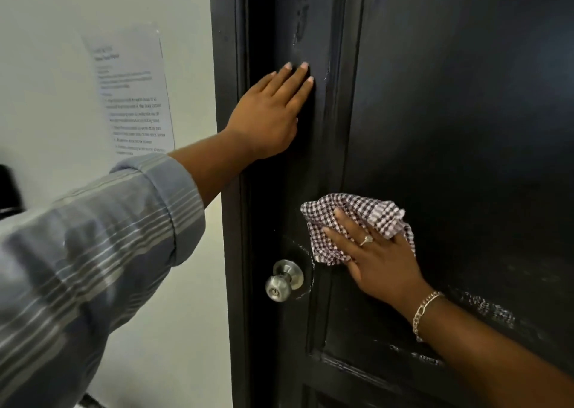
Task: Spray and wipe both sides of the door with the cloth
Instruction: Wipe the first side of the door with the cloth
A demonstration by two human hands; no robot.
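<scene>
A black panelled door fills the right of the view, with wet streaks near its upper left stile and lower panel edge. My left hand lies flat against the door's left stile, fingers straight. Lower down, my right hand presses a crumpled purple-and-white checked cloth against the door with straight fingers, just above and right of the knob. No spray bottle is in view.
A silver round doorknob sticks out at the door's left edge. The black door frame runs alongside. A printed paper sheet is taped to the white wall on the left.
</scene>
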